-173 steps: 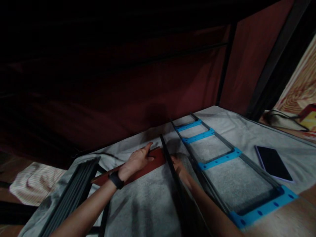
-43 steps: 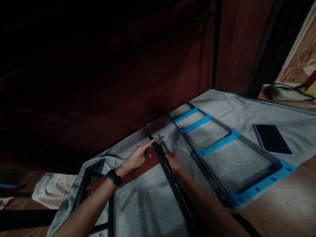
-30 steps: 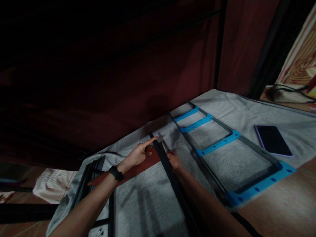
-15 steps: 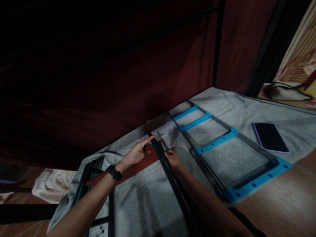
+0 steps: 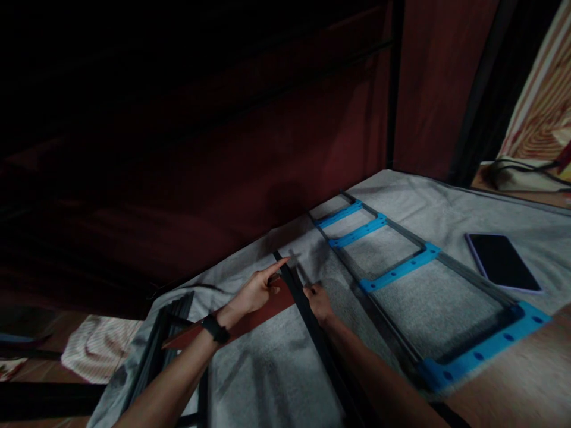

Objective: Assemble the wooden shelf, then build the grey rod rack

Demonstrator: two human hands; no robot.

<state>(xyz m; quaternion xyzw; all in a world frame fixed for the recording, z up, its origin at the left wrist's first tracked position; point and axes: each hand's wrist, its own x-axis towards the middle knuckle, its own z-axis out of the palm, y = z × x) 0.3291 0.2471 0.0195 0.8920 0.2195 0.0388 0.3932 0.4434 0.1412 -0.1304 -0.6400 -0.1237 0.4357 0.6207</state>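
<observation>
left hand (image 5: 256, 292): pointer out over the black bar (image 5: 307, 320), rest at the brown board (image 5: 254, 321), can't tell its grip | right hand (image 5: 318, 303): curled beside bar, dunno what's inside | board's end meets bar, above grey cloth (image 5: 254, 374)

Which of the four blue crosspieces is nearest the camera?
The lowest one in the picture, at the near end of the dark rails; it looks the largest. The other three sit farther back.

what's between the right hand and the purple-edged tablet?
In the head view, the dark frame with blue crosspieces lies between right hand and tablet.
</observation>
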